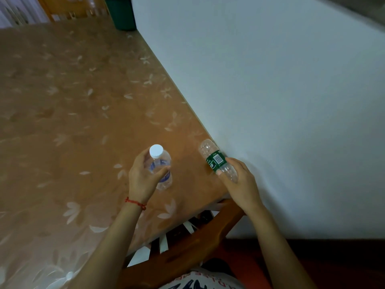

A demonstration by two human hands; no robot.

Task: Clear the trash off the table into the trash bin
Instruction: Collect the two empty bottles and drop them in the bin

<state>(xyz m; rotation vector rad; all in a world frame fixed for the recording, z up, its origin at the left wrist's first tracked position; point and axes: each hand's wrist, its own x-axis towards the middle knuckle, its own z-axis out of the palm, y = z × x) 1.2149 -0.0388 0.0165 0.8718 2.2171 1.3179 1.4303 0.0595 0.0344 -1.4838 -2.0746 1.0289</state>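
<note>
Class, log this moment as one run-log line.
left hand: holds white-capped bottle | right hand: holds green-label bottle | bin: far table end

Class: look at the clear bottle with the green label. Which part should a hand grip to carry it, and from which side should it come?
Grip the green-label bottle on its bare ribbed barrel below the label, coming from the near end. It lies tilted, far end against the wall, so that end is blocked. The right hand holds it there.
</note>
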